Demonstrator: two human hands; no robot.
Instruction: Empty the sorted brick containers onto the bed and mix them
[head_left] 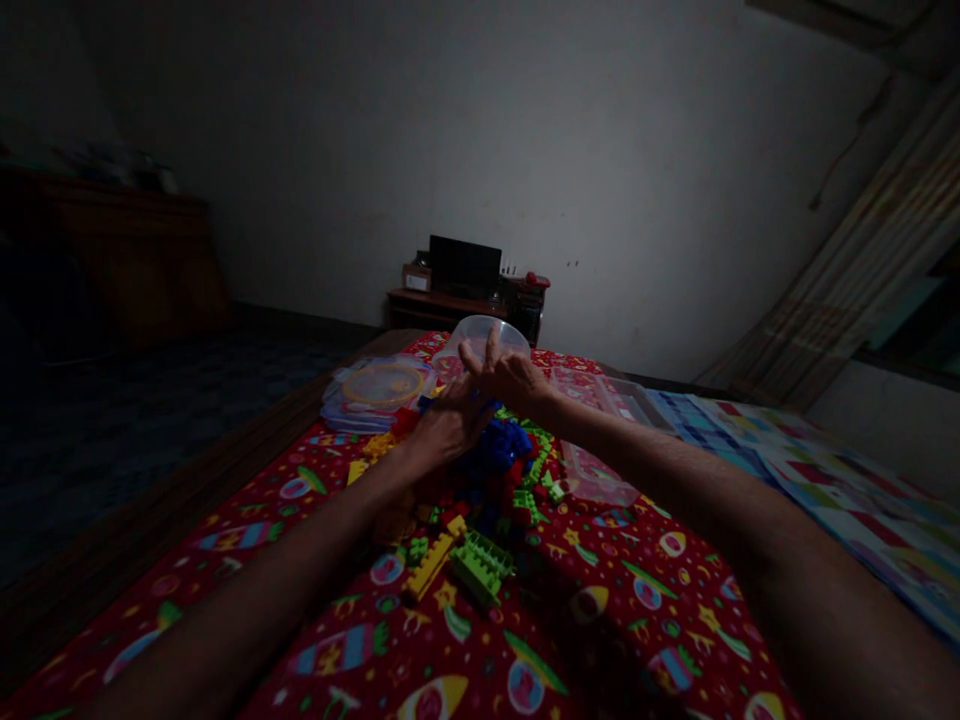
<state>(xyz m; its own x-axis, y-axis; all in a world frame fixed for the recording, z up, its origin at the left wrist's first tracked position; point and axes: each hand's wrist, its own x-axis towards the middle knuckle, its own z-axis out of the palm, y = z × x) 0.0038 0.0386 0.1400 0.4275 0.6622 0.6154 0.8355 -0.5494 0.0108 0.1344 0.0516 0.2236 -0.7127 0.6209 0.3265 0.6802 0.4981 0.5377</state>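
Note:
A heap of plastic building bricks (495,470), blue, green, red and yellow, lies on a red patterned cloth (615,600). My left hand (448,425) rests at the heap's far left edge with its fingers curled down among the bricks; what they hold is hidden. My right hand (504,375) is raised just above and beside it, fingers stretched up and apart, in front of a clear plastic tub (480,338). The two hands touch or nearly touch.
A stack of clear lids with a yellow ring (379,390) lies to the left. Clear flat containers (600,475) sit right of the heap. A striped cloth (825,470) covers the right side. A low table with a dark screen (465,268) stands by the far wall.

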